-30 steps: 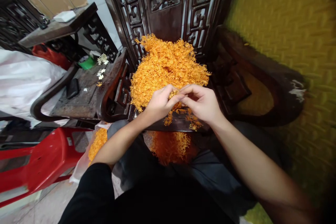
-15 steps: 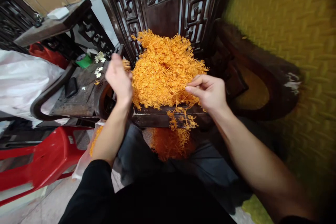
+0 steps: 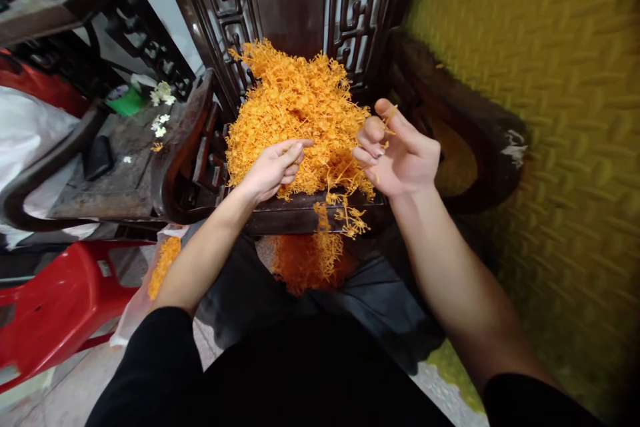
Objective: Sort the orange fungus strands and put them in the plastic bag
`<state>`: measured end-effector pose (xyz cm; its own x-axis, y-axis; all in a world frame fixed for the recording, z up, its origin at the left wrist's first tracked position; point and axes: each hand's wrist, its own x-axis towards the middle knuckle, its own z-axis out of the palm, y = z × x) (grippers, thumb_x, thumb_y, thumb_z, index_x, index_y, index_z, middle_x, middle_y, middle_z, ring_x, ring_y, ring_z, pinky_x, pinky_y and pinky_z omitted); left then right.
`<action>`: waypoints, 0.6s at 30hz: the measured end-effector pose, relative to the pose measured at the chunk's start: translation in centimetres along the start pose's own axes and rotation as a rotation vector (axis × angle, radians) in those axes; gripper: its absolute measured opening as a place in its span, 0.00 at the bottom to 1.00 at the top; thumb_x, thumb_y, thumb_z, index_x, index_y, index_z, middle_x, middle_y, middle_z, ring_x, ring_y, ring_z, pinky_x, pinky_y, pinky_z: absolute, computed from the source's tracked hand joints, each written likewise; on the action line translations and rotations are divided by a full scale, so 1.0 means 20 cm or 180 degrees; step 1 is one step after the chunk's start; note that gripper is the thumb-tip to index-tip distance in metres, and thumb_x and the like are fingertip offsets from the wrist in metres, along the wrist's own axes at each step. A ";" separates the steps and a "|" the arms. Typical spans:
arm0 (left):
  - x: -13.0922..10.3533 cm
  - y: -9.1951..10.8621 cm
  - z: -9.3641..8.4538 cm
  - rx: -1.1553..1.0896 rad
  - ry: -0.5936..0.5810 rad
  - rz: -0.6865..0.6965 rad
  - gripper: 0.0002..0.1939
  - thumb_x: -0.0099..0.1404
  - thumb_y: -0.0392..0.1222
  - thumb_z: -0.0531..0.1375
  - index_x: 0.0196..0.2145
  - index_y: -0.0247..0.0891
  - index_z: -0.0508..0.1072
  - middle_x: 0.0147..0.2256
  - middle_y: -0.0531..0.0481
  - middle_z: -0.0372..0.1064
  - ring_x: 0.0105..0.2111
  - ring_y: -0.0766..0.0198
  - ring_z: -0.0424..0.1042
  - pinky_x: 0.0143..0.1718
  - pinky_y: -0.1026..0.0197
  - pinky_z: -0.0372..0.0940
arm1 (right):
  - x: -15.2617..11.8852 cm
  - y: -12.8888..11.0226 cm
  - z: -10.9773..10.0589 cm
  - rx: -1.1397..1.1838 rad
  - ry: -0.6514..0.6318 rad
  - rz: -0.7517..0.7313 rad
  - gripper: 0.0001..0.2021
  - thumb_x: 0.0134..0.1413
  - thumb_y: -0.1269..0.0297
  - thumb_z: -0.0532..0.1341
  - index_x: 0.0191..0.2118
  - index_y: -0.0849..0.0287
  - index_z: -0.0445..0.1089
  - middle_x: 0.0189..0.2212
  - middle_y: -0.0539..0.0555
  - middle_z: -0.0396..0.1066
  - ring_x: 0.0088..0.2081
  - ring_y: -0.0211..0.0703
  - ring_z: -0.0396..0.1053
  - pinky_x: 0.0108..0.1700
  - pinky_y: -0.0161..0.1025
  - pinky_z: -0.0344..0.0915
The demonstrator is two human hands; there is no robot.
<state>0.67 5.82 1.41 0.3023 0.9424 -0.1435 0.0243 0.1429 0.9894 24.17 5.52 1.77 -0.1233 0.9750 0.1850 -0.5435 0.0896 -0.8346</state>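
A large heap of orange plastic-looking sprigs (image 3: 295, 107) with thin, branching stems sits on the dark wooden chair seat (image 3: 265, 219). Over the heap's front, my left hand (image 3: 276, 168) is closed in a pinch, thumb against forefinger; whatever lies between the fingertips is too small to make out. At the heap's right side, my right hand (image 3: 403, 150) is turned palm inward with curled fingers. Thin orange sprig pieces (image 3: 389, 121) show between its thumb and fingers. A few loose sprigs (image 3: 350, 217) dangle over the seat's front edge.
More orange sprigs (image 3: 310, 263) lie low between my knees. On the left are a side table with a dark phone (image 3: 97, 159), a green tape roll (image 3: 125, 100) and small white flowers (image 3: 161, 123), plus a red plastic chair (image 3: 55, 307). A curved armrest (image 3: 480, 120) bounds the right.
My left hand has come down from the left onto the front of the heap. My right hand has lifted from the heap's edge and turned its palm inward. The view has shifted rightward.
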 end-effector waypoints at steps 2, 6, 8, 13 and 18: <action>-0.02 -0.01 0.02 0.0570 -0.0084 0.0178 0.21 0.72 0.58 0.59 0.44 0.38 0.81 0.27 0.52 0.69 0.19 0.72 0.56 0.20 0.64 0.50 | 0.00 0.00 0.00 0.0338 -0.0181 -0.0036 0.15 0.52 0.49 0.69 0.44 0.46 0.73 0.26 0.47 0.60 0.23 0.37 0.48 0.23 0.38 0.52; -0.05 -0.04 0.14 0.1965 -0.0149 0.0737 0.28 0.62 0.62 0.68 0.47 0.35 0.82 0.35 0.47 0.77 0.35 0.61 0.74 0.39 0.58 0.67 | -0.03 0.01 0.02 0.0084 -0.0435 -0.0197 0.18 0.62 0.41 0.60 0.49 0.45 0.74 0.31 0.52 0.66 0.28 0.43 0.60 0.29 0.44 0.64; -0.06 -0.06 0.20 0.2383 -0.0271 0.0907 0.27 0.62 0.59 0.69 0.49 0.34 0.81 0.36 0.47 0.78 0.37 0.59 0.75 0.42 0.57 0.67 | -0.05 0.02 0.02 -0.0351 -0.0522 -0.0320 0.24 0.64 0.36 0.55 0.54 0.45 0.72 0.37 0.56 0.70 0.34 0.49 0.68 0.35 0.49 0.69; -0.05 -0.06 0.20 0.1821 -0.0541 0.0777 0.18 0.72 0.51 0.57 0.34 0.35 0.80 0.26 0.53 0.70 0.27 0.67 0.66 0.34 0.60 0.61 | -0.03 0.09 -0.03 -0.1411 -0.0607 -0.0883 0.35 0.64 0.34 0.53 0.71 0.42 0.55 0.59 0.59 0.68 0.55 0.55 0.72 0.53 0.56 0.73; -0.06 0.02 0.11 0.0586 -0.0568 -0.0402 0.16 0.70 0.48 0.56 0.38 0.37 0.80 0.19 0.59 0.49 0.18 0.71 0.46 0.22 0.63 0.44 | -0.05 0.12 -0.02 -0.2844 -0.0120 -0.1876 0.30 0.66 0.53 0.62 0.70 0.46 0.57 0.58 0.60 0.66 0.53 0.54 0.71 0.53 0.56 0.73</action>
<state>2.50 4.12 2.08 0.4483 0.8502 -0.2760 0.2402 0.1829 0.9533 23.41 4.87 -0.59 -0.0737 0.7238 0.6861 0.2775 0.6757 -0.6830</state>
